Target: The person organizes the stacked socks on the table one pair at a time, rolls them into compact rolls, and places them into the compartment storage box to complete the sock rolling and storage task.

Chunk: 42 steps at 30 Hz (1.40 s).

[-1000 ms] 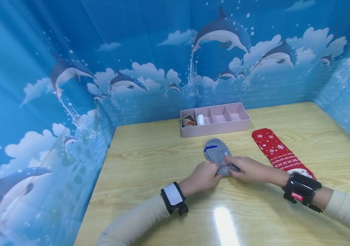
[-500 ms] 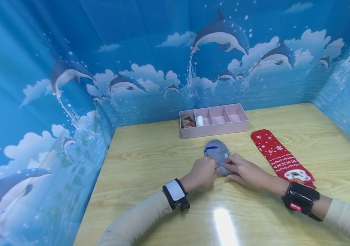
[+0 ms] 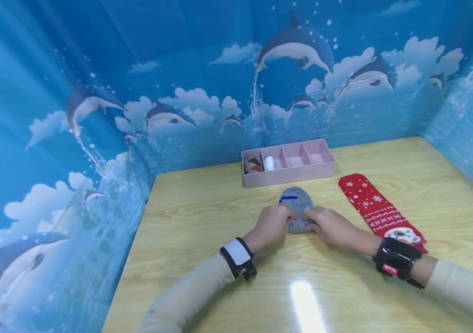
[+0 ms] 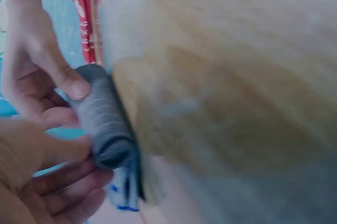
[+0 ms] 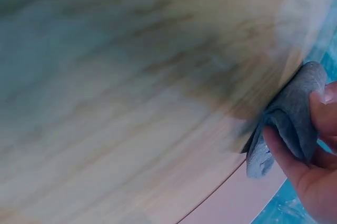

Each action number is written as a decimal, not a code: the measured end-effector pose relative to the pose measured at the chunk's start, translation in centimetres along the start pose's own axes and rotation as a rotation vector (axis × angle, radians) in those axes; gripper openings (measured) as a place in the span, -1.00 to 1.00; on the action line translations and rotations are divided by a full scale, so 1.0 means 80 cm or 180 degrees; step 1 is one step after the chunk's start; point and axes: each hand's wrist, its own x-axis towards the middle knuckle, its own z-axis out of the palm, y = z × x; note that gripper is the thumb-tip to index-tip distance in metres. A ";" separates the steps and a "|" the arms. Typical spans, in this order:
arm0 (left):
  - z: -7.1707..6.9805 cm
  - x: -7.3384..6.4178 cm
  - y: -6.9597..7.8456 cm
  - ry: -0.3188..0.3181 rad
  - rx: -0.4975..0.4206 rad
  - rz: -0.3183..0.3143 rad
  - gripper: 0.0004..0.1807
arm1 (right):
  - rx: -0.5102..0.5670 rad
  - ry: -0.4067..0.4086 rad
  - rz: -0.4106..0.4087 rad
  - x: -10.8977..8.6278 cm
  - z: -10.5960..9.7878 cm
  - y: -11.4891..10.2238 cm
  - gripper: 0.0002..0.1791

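Note:
A grey sock (image 3: 300, 203) with a blue stripe at its far end lies on the table, its near end rolled up. My left hand (image 3: 273, 223) pinches the left end of the roll (image 4: 108, 110) between thumb and fingers. At the opposite end, my right hand (image 3: 333, 226) grips it with the thumb on the near side. The right wrist view shows the thick grey roll (image 5: 295, 108) held in the right fingers, close over the wood. To the right lies a flat red sock (image 3: 369, 203) with white snowflakes and a bear face.
Behind the grey sock stands a pink divided box (image 3: 290, 177). Its leftmost compartment holds a patterned rolled bundle (image 3: 253, 165), and the one beside it a small white roll (image 3: 268, 163). A blue dolphin curtain (image 3: 203, 134) borders the wooden table (image 3: 194, 208).
The right fingers loosened and spread over the grey sock half a second ago, then curled back onto its right side. Both hands have moved slightly farther up the sock, away from the body.

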 end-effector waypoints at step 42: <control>-0.010 0.049 -0.022 -0.0414 0.0048 -0.0263 -0.85 | 0.0131 -0.0075 0.0643 0.054 -0.019 0.023 -0.90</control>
